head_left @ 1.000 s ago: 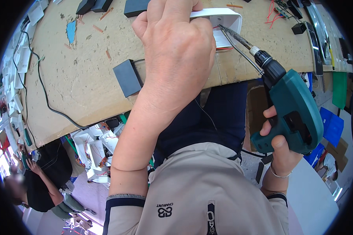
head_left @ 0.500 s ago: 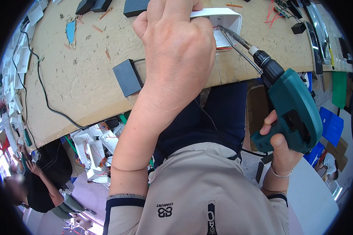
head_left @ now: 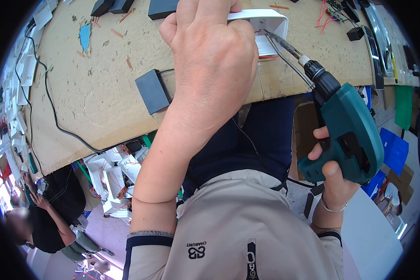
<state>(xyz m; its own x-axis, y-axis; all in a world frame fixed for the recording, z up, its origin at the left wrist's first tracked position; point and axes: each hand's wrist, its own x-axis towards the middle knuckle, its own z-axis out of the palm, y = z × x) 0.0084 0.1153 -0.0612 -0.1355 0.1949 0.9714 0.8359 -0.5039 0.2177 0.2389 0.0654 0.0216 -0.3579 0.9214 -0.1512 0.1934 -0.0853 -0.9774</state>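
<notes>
My right hand (head_left: 337, 184) is wrapped round the grip of a green soldering gun (head_left: 354, 126) with a solder feed tube beside its iron. The gun's dark tip points up and left into an open white plastic housing (head_left: 281, 23), near a small metal piece and a bit of red wire inside. My left hand (head_left: 214, 51) is closed at the left end of the housing and grips it. Its fingertips are mostly hidden behind the hand. Below the housing's near side a red wire shows. A dark grey box (head_left: 152, 92) with a black cable lies left of my left wrist.
The worn cardboard-topped table (head_left: 98, 102) holds scattered copper-coloured strips, more dark boxes (head_left: 162, 8) at the far edge, and a green circuit board (head_left: 335, 8) with red wires at far right. White housings (head_left: 112, 179) fill a container below the table. Another person (head_left: 51, 224) works at left.
The soldering gun's tip has shifted slightly to the right inside the housing. My left hand and the housing have hardly moved.
</notes>
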